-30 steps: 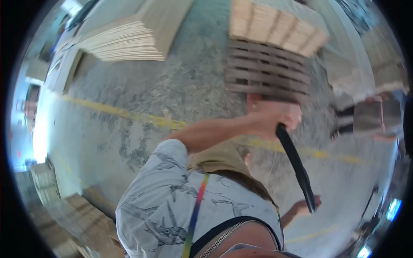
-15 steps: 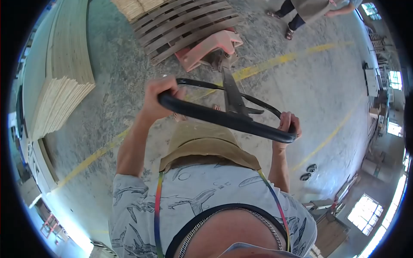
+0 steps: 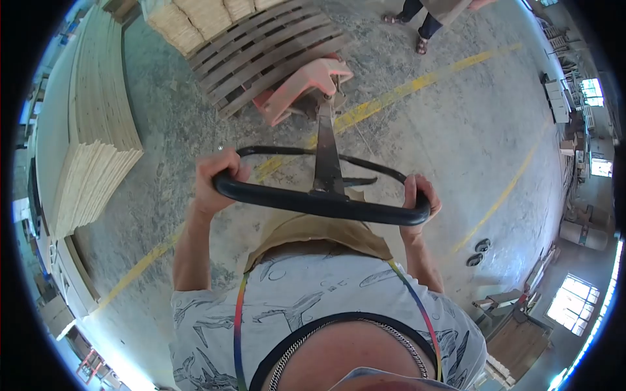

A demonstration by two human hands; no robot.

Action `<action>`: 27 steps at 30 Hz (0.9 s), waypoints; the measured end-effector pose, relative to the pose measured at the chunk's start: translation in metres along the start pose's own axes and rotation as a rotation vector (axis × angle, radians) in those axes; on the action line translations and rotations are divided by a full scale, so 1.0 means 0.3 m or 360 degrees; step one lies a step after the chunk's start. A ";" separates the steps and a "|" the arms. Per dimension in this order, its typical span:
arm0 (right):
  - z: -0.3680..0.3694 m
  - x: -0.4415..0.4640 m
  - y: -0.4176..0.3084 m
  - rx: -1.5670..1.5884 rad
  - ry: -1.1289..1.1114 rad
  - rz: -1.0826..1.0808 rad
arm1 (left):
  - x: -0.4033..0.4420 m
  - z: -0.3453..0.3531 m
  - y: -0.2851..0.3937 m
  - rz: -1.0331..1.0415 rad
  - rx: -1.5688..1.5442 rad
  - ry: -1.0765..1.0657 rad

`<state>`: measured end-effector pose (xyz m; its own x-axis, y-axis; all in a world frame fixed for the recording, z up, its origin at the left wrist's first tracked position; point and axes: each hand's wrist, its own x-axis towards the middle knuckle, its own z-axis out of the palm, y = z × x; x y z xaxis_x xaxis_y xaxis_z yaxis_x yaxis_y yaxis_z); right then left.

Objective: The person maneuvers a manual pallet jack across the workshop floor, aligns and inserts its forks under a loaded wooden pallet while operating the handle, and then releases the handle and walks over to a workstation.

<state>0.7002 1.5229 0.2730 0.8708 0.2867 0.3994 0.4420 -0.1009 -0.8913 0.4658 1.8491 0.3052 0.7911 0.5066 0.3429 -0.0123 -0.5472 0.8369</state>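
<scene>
My left hand (image 3: 220, 177) is wrapped round the left end of a black loop handle (image 3: 319, 204). At the loop's right end, my right hand (image 3: 420, 202) has its fingers closed on the same bar. A lever sits inside the loop, beside the dark shaft (image 3: 328, 153). That shaft runs forward to a worn orange-red pallet jack (image 3: 306, 85). Beyond the jack body, a slatted wooden pallet (image 3: 267, 49) lies over where its forks would be, and the forks themselves are hidden. Pale stacked wood material (image 3: 202, 23) sits on the pallet's far part.
A tall stack of plywood sheets (image 3: 98, 150) stands to the left. Another person's legs (image 3: 417, 23) show at the top right. Yellow lines (image 3: 417, 85) cross the concrete floor. Black round objects (image 3: 479, 253) lie on the floor at right, near wooden pieces (image 3: 515, 332).
The handle and both hands have shifted left and lower in view, closer to my body. The jack and pallet have moved left and lower too, showing more of the load.
</scene>
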 end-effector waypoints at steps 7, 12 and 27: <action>-0.017 -0.060 0.008 -0.0082 0.0078 0.0053 | -0.024 -0.045 0.024 0.0035 0.0008 -0.0058; -0.048 -0.054 -0.012 -0.0024 0.0143 0.0215 | -0.019 -0.041 0.044 0.0050 0.0011 0.0005; -0.138 0.020 -0.012 0.0089 -0.0319 0.0157 | -0.067 0.056 0.123 0.0071 0.0016 0.0336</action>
<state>0.7128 1.4854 0.2877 0.8465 0.4621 0.2644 0.3396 -0.0862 -0.9366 0.4596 1.8075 0.3222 0.6444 0.6094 0.4620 -0.0374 -0.5783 0.8149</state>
